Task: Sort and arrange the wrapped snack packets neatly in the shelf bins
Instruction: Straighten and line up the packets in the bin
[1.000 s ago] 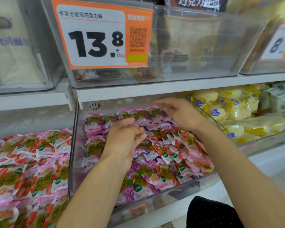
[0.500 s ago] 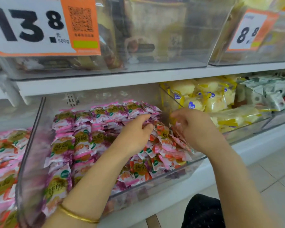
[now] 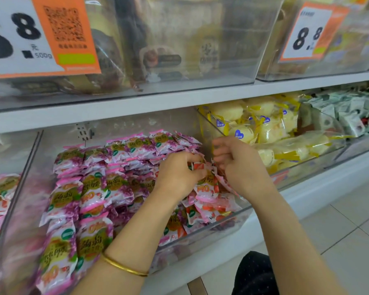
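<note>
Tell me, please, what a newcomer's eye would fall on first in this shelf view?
The mass of pink snack packets filling the clear bin at centre draws the eye first, with the left hand gripping some at its right side and the right hand curled close beside. Next come the orange price tag at upper left and the yellow-wrapped snacks in the bin to the right.

Both hands at right end of clear plastic shelf bin (image 3: 24, 188). Left hand (image 3: 177, 175), thin gold bangle (image 3: 124, 267) on wrist, fingers curled over pink-and-red wrapped snack packets (image 3: 208, 189); right hand (image 3: 241, 169) grips same bunch from opposite side. Pink-and-purple wrapped snack packets (image 3: 98, 188) in rows fill bin's left part. Yellow-wrapped pale buns (image 3: 264, 128) in adjacent bin, right
</note>
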`<state>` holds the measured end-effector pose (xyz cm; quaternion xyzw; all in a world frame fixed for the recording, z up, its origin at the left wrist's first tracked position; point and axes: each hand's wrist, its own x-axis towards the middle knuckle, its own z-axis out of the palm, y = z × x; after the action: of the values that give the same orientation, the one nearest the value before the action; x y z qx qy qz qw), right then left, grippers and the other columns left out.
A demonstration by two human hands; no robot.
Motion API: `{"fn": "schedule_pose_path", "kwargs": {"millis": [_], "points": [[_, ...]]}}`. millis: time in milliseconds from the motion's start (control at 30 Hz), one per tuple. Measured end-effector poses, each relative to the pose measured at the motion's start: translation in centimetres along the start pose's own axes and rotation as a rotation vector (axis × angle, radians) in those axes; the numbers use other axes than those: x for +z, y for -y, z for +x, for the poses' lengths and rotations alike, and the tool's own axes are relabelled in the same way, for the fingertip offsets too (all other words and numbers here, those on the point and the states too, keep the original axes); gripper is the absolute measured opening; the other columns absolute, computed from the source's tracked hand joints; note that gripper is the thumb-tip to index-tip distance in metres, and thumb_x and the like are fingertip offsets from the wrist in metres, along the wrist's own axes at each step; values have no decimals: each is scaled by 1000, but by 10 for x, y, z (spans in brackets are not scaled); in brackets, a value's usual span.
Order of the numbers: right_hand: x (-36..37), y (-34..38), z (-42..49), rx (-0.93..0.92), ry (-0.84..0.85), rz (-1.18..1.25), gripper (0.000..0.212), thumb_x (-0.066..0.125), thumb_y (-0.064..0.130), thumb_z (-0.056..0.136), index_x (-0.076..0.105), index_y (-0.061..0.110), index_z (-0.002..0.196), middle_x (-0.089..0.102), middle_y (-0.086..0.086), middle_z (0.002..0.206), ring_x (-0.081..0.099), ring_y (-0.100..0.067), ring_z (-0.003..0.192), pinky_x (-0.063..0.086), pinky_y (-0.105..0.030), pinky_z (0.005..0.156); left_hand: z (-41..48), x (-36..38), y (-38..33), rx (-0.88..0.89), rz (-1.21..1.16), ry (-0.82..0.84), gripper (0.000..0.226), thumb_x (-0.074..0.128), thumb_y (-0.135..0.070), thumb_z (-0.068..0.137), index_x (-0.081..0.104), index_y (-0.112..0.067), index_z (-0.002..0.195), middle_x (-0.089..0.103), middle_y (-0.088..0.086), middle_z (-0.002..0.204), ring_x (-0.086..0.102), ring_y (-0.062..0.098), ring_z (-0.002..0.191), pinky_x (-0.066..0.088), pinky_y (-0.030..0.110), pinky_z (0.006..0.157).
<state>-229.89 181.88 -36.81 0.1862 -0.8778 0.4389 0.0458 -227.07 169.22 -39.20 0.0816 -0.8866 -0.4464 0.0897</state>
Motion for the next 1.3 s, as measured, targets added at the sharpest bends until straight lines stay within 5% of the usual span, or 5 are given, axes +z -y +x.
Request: {"fn": "schedule_pose_path", "kwargs": {"millis": [333, 533, 933, 1167, 1300], "points": [[6, -4, 1, -4, -74, 74, 47, 33, -15, 84, 56, 5, 121, 59, -8, 95, 58, -21, 90, 48, -28, 82, -11, -25, -6, 25, -330, -239, 23, 71, -6, 80, 70, -22, 98, 60, -12, 106, 54, 3, 102, 40, 18, 90], [14, 10, 0, 15, 44, 390, 37, 54, 40, 91, 62, 13, 115, 69, 4, 96, 66, -11, 88, 54, -34, 82, -17, -40, -6, -116, -703, -184, 29, 71, 1, 77, 71, -25, 90, 69, 5, 109, 64, 22, 104, 52, 34, 89], [13, 17, 2, 217, 241, 852, 30, 63, 0, 82, 61, -2, 112, 67, -21, 104, 67, -26, 85, 57, -36, 79, -21, -43, -1, -277, -1173, -88, 60, 56, 13, 83, 43, -12, 135, 55, 17, 129, 61, 28, 107, 48, 42, 97], [12, 20, 4, 234, 197, 890, 37, 63, -4, 80, 53, -10, 115, 65, -27, 106, 64, -32, 86, 53, -45, 82, -25, -45, -2, -325, -1109, 101, 25, 52, 15, 84, 64, 0, 99, 72, 10, 95, 68, 15, 86, 53, 21, 79], [9, 18, 6, 271, 122, 1008, 6, 57, -3, 86, 60, 0, 90, 71, -10, 76, 68, -19, 67, 59, -31, 65, -22, -46, -2, -400, -1214, 67, 23, 54, 12, 84, 63, 1, 103, 71, 9, 89, 65, 13, 86, 49, 25, 89]]}}
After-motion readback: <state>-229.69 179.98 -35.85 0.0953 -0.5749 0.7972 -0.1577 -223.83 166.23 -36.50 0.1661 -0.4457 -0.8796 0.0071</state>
